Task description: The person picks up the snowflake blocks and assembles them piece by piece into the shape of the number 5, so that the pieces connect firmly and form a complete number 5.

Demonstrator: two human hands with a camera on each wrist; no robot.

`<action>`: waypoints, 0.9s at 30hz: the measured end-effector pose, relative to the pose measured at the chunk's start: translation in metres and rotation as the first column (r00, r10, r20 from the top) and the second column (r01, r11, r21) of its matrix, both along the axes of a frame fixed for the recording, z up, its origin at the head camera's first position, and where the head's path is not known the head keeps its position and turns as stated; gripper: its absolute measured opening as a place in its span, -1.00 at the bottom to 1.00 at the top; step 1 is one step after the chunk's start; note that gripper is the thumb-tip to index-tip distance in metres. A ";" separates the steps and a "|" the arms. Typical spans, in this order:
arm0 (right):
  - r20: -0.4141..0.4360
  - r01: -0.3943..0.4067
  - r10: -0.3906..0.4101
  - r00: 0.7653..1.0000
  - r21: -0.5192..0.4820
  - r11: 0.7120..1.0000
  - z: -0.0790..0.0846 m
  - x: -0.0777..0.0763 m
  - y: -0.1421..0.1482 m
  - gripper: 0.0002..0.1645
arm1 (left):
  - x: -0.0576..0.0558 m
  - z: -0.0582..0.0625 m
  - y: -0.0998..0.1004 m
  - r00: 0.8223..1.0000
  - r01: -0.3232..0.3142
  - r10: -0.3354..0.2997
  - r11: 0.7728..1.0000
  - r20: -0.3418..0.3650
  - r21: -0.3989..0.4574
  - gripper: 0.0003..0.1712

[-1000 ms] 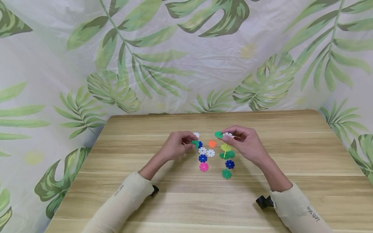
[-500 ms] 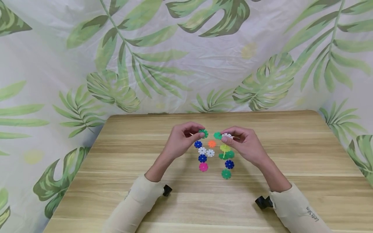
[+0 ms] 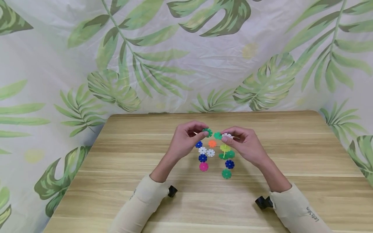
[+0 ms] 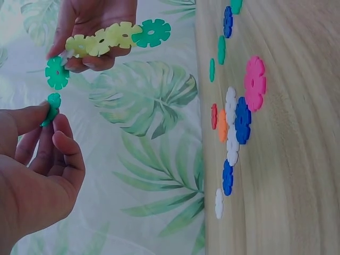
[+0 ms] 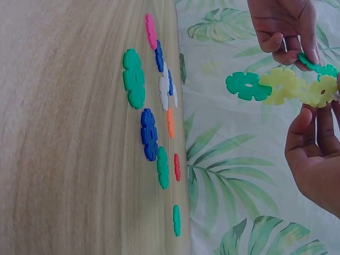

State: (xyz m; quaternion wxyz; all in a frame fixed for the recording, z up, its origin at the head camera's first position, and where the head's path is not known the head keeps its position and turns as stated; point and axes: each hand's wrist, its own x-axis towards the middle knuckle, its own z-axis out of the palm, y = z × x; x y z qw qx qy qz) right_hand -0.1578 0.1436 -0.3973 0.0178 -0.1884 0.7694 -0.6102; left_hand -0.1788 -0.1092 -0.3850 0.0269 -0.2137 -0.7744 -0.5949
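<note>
My left hand (image 3: pixel 186 139) pinches a green notched plastic disc (image 4: pixel 52 110) between thumb and fingers, above the table. Facing it, my right hand (image 3: pixel 246 144) grips a chain of interlocked discs. That chain has a green disc (image 4: pixel 57 73) at the end toward my left hand, then a white disc (image 3: pixel 227 135) mostly covered by the fingers, several yellow discs (image 4: pixel 101 42) and another green disc (image 4: pixel 152 33) at the far end. A small gap separates the left hand's disc from the chain's near green end in the left wrist view.
Loose discs lie on the wooden table (image 3: pixel 131 194) under the hands: pink (image 3: pixel 203 167), orange (image 3: pixel 212 143), white (image 3: pixel 210 153), blue (image 3: pixel 229 164), green (image 3: pixel 226 174) and red (image 5: pixel 177 167). A leaf-patterned cloth (image 3: pixel 215 64) hangs behind the table.
My left hand, with the green disc, has risen from beside the loose discs and moved right toward the chain. My right hand has stayed nearly still with its chain.
</note>
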 end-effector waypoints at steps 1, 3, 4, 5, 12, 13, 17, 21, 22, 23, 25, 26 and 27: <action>0.000 0.001 -0.001 1.000 0.000 1.000 0.000 0.000 0.000 -0.77 | 0.000 0.000 0.000 1.000 0.000 0.000 1.000 0.000 -0.001 -0.84; 0.000 0.000 0.000 1.000 -0.005 1.000 0.000 0.000 0.000 -0.77 | 0.000 -0.001 0.001 1.000 0.002 -0.002 1.000 -0.002 0.000 -0.84; 0.000 -0.002 0.002 1.000 -0.007 1.000 0.000 0.000 0.000 -0.77 | 0.000 -0.001 0.002 1.000 0.004 -0.004 1.000 -0.002 0.000 -0.84; 0.001 -0.003 0.003 1.000 -0.008 1.000 0.000 0.000 0.000 -0.76 | 0.001 -0.002 0.002 1.000 0.007 -0.007 1.000 -0.003 0.001 -0.84; 0.006 -0.002 0.002 1.000 -0.005 1.000 0.000 0.000 0.000 -0.76 | 0.002 -0.004 0.005 1.000 0.027 -0.027 0.999 0.000 0.030 -0.85; 0.006 -0.001 0.001 1.000 -0.004 1.000 0.000 0.000 0.000 -0.76 | 0.002 -0.004 0.005 1.000 0.029 -0.029 0.999 0.001 0.036 -0.84; 0.002 -0.002 0.002 1.000 0.008 1.000 0.000 -0.001 0.000 -0.77 | 0.002 -0.005 0.004 0.999 0.037 -0.038 0.997 0.006 0.068 -0.84; 0.001 0.004 -0.004 1.000 0.019 1.000 0.000 -0.001 0.000 -0.79 | 0.002 -0.005 0.004 0.999 0.039 -0.040 0.996 0.007 0.084 -0.84; 0.003 0.007 -0.008 1.000 0.018 1.000 0.000 -0.001 0.000 -0.79 | 0.002 -0.005 0.004 0.999 0.039 -0.039 0.996 0.007 0.082 -0.84; 0.002 0.010 -0.010 1.000 0.017 1.000 -0.001 -0.001 0.000 -0.79 | 0.002 -0.005 0.004 0.999 0.039 -0.040 0.996 0.007 0.080 -0.84; -0.002 0.016 -0.016 1.000 0.014 1.000 -0.001 -0.001 0.000 -0.79 | 0.003 -0.005 0.004 0.999 0.039 -0.040 0.996 0.006 0.076 -0.84; -0.005 0.016 -0.016 1.000 0.012 1.000 -0.001 -0.001 0.000 -0.79 | 0.003 -0.005 0.004 0.999 0.040 -0.041 0.996 0.005 0.076 -0.84; -0.006 0.018 -0.017 1.000 0.012 1.000 -0.001 -0.001 0.000 -0.79 | 0.003 -0.005 0.004 0.999 0.041 -0.041 0.996 0.003 0.076 -0.84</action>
